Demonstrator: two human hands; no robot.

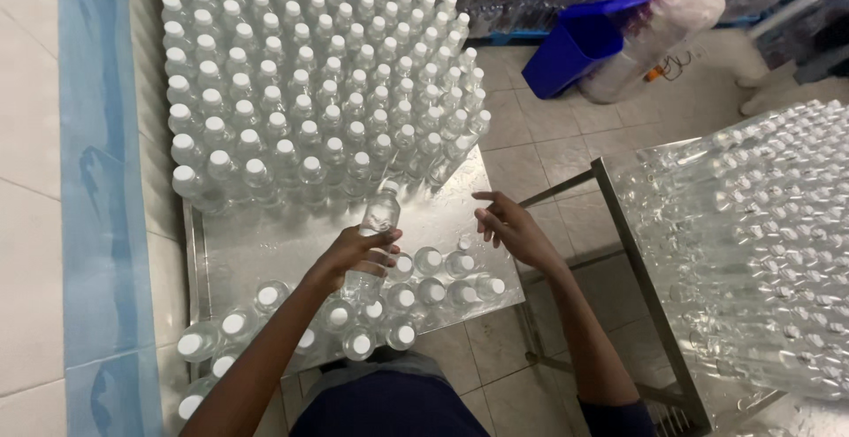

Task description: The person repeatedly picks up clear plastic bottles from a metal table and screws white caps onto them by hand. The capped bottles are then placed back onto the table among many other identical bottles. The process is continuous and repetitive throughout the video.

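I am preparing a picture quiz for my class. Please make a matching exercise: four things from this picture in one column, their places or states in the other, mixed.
Things:
1. left hand
2. right hand
3. blue plastic bin
4. large block of capped clear plastic bottles

Places or states:
A. tilted on the tiled floor, far right
B. open, holding nothing, above the metal table
C. standing at the table's far end
D. gripping one clear plastic bottle

Pairs: 1-D, 2-B, 3-A, 4-C
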